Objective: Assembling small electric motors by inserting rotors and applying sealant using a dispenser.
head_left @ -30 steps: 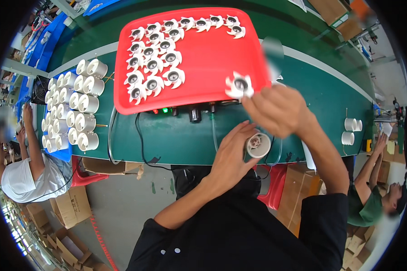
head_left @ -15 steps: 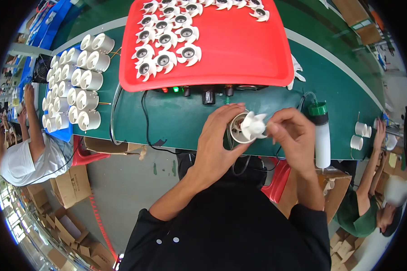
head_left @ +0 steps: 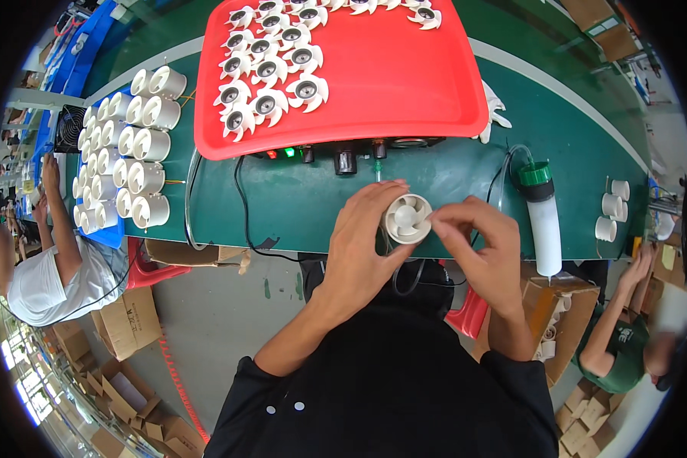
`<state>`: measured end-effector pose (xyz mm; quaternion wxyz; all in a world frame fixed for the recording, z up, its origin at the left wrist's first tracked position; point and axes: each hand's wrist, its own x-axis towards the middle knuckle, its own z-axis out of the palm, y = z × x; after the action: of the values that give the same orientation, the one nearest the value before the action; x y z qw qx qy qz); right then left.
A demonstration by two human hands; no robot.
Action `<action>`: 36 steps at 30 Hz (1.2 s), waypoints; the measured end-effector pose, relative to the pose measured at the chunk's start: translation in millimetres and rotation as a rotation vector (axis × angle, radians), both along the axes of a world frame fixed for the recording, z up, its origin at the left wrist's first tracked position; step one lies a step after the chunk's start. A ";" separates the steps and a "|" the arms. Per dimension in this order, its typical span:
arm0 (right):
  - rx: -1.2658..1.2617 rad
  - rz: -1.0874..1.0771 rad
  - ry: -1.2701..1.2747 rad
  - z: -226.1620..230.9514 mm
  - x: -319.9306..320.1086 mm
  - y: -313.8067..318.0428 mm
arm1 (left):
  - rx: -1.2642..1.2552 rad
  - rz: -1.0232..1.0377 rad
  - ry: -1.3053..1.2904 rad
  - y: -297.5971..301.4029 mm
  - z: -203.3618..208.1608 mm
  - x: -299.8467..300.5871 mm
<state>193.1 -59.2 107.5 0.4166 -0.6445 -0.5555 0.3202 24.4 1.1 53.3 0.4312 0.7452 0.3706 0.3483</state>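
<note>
My left hand (head_left: 362, 248) is wrapped round a white round fan housing (head_left: 391, 233), its mouth facing up. Inside the housing sits a white fan impeller (head_left: 408, 216) with curved blades. At the right rim of the housing is my right hand (head_left: 487, 243), thumb and forefinger drawn together; whether anything is between the tips is hidden. Beyond my hands, a red tray (head_left: 389, 84) carries several more white impellers (head_left: 266, 70) with dark ringed centres, grouped mostly on its left side.
Several white housings (head_left: 146, 178) stand in rows on a blue tray (head_left: 108, 236) to the left. A green-capped white bottle (head_left: 543, 229) lies at the right, near a white glove (head_left: 493, 114). Black cables (head_left: 240, 206) cross the green table (head_left: 298, 206). Co-workers sit on both sides.
The impeller, tilted over the housing's mouth in my right fingers before, now sits down inside the housing. My right hand stays close by the rim.
</note>
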 end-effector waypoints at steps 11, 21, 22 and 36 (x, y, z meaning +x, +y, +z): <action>0.282 0.040 -0.289 25.1 -8.5 -2.4 | 0.108 -0.043 -0.020 -4.8 5.6 -3.0; 0.340 0.161 -0.207 27.3 -1.7 -8.8 | 0.133 -0.043 -0.014 -5.7 6.4 -0.6; 0.312 0.150 -0.200 22.0 -0.2 -8.7 | 0.124 -0.035 -0.013 -5.6 7.1 -0.2; -0.052 -0.417 0.016 -51.4 27.1 -60.3 | 0.114 0.123 -0.247 -4.4 -8.3 -38.3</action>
<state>220.1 -119.6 56.1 0.4614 -0.7536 -0.3982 0.2464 -13.8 -3.4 45.0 0.4086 0.6959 0.3393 0.4833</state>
